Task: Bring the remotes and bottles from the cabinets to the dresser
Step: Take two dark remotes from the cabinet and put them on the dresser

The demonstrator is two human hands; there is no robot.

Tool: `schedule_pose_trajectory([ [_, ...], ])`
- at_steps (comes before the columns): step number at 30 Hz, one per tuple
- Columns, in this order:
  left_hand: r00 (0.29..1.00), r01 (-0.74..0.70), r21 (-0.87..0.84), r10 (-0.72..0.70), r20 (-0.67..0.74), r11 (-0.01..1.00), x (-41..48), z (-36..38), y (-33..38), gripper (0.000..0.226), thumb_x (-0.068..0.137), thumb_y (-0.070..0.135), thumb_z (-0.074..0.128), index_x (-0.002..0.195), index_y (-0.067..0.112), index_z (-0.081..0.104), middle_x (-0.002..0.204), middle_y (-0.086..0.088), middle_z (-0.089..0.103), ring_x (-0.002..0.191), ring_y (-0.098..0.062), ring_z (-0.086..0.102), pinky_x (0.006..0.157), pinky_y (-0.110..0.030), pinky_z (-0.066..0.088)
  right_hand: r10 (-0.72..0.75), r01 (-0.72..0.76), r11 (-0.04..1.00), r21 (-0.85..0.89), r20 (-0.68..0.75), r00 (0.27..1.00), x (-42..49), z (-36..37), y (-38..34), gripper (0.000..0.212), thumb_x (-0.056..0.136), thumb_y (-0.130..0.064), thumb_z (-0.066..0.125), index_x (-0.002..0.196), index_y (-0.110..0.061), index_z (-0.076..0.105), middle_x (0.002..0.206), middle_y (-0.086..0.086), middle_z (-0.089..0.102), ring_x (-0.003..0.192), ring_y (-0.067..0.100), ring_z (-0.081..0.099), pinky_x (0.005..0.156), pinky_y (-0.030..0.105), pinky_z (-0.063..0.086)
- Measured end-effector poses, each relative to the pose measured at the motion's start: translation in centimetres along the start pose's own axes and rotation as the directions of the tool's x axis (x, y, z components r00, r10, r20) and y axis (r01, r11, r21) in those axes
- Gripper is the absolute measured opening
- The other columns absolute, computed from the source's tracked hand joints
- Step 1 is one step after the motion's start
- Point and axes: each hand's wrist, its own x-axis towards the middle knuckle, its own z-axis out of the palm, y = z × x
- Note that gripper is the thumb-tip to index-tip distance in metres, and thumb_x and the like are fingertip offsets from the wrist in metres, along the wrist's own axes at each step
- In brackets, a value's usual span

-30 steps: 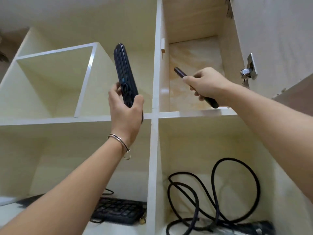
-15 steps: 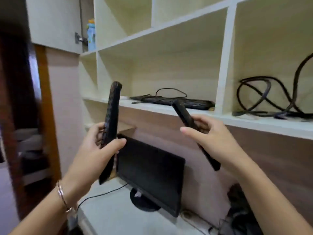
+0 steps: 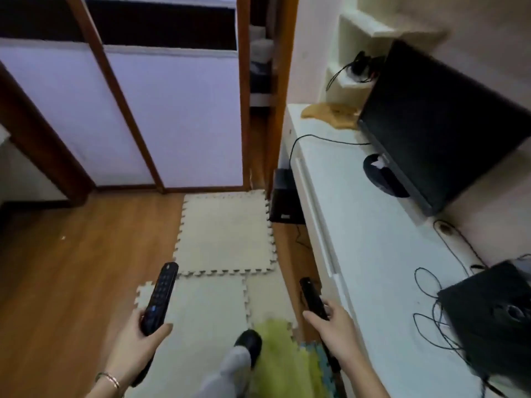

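Observation:
My left hand (image 3: pixel 137 338) grips a wide black remote (image 3: pixel 159 297) with rows of buttons, its tip pointing up and away from me over the floor mats. A slimmer black remote (image 3: pixel 311 297) is held in my right hand (image 3: pixel 336 328), close to the front edge of the white dresser top (image 3: pixel 359 231) on the right. Both remotes are in the air above the floor. No bottle is in view.
On the dresser stand a black monitor (image 3: pixel 431 124), a black box (image 3: pixel 494 317) and loose black cables (image 3: pixel 431 297). Cream foam mats (image 3: pixel 224 231) and a green mat (image 3: pixel 281 354) cover the wooden floor. My shoe (image 3: pixel 248 343) is below. Sliding doors (image 3: pixel 172 116) stand ahead, a black unit (image 3: pixel 284 196) beside the dresser.
My view has swung down and left from the cabinet shelves to the floor and dresser. Both hands have dropped low, each still holding its remote.

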Motion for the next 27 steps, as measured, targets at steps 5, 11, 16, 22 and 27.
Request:
schedule_pose_trajectory([
  [5, 0.961, 0.256, -0.021, -0.257, -0.101, 0.966, -5.4, -2.3, -9.8, 0.041, 0.082, 0.026, 0.065, 0.115, 0.011, 0.045, 0.078, -0.005, 0.058, 0.064, -0.025, 0.057, 0.053, -0.028, 0.036, 0.079, -0.045, 0.986, -0.159, 0.214, 0.974, -3.2, 4.5, 4.5, 0.024, 0.08, -0.009, 0.068, 0.093, -0.027, 0.057, 0.093, 0.0, 0.066, 0.094, 0.022, 0.062, 0.074, 0.027, 0.044],
  [11, 0.912, 0.336, -0.168, -0.365, -0.189, 0.927, -8.8, -2.8, -15.8, 0.038, 0.082, 0.024, 0.066, 0.11, 0.014, 0.043, 0.078, -0.003, 0.057, 0.063, -0.023, 0.055, 0.05, -0.028, 0.037, 0.118, 0.013, 0.934, -0.357, 0.342, 0.932, -3.9, 8.0, 5.1, 0.021, 0.083, -0.013, 0.065, 0.097, -0.021, 0.052, 0.094, 0.006, 0.058, 0.085, 0.022, 0.053, 0.068, 0.03, 0.039],
  [16, 0.85, 0.389, -0.301, -0.465, -0.247, 0.871, -9.3, -4.4, -19.2, 0.039, 0.08, 0.026, 0.068, 0.11, 0.017, 0.043, 0.084, -0.003, 0.057, 0.069, -0.022, 0.056, 0.052, -0.028, 0.039, 0.143, 0.108, 0.853, -0.511, 0.427, 0.893, -2.2, 12.8, 3.4, 0.026, 0.083, -0.015, 0.065, 0.108, -0.016, 0.057, 0.095, 0.007, 0.063, 0.086, 0.026, 0.059, 0.07, 0.033, 0.04],
  [22, 0.754, 0.464, -0.444, -0.605, -0.256, 0.767, -6.5, -8.3, -23.0, 0.051, 0.08, 0.029, 0.068, 0.121, 0.01, 0.045, 0.085, -0.006, 0.058, 0.07, -0.027, 0.057, 0.055, -0.03, 0.04, 0.053, 0.259, 0.801, -0.54, 0.495, 0.867, 1.4, 21.7, -2.6, 0.019, 0.083, -0.013, 0.064, 0.1, -0.015, 0.055, 0.082, 0.007, 0.055, 0.075, 0.025, 0.052, 0.067, 0.032, 0.038],
  [27, 0.722, 0.458, -0.523, -0.644, -0.254, 0.719, -1.3, -13.8, -25.6, 0.052, 0.08, 0.028, 0.067, 0.123, 0.009, 0.044, 0.083, -0.004, 0.056, 0.067, -0.025, 0.056, 0.052, -0.028, 0.037, 0.016, 0.301, 0.776, -0.554, 0.494, 0.869, 3.5, 30.1, -7.7, 0.035, 0.083, -0.013, 0.064, 0.117, -0.006, 0.058, 0.087, 0.011, 0.059, 0.074, 0.026, 0.053, 0.058, 0.029, 0.037],
])
